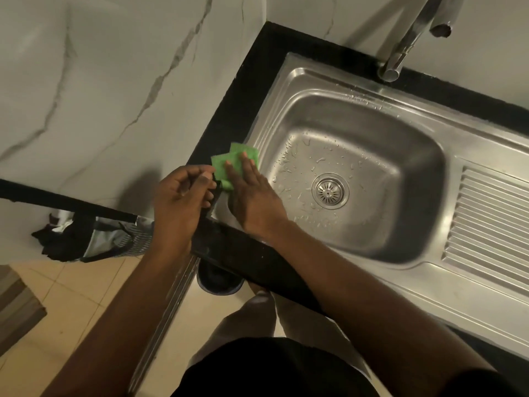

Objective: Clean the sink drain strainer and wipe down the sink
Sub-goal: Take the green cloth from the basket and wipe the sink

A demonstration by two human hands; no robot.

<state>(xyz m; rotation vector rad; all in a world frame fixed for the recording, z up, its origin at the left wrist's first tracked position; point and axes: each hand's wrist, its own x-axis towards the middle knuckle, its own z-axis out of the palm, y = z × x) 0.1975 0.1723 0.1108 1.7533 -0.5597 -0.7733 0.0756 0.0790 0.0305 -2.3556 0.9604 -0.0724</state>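
A steel sink [289,81] with a wet basin is set into a black counter. Its round drain strainer [330,191] sits in place at the basin's bottom. A green scrub pad [229,164] lies on the sink's left rim near the corner. My right hand [252,193] presses flat on the pad, fingers stretched over it. My left hand [180,196] hovers beside it over the counter's corner, fingers curled, thumb and fingertips close to the pad's left edge; whether it pinches the pad I cannot tell.
A chrome tap [400,53] reaches over the sink's back rim. A ribbed draining board [492,219] lies to the right. Marble wall panels stand to the left. A dark and striped cloth [86,239] hangs below the counter edge. A dark bin [220,279] stands on the tiled floor.
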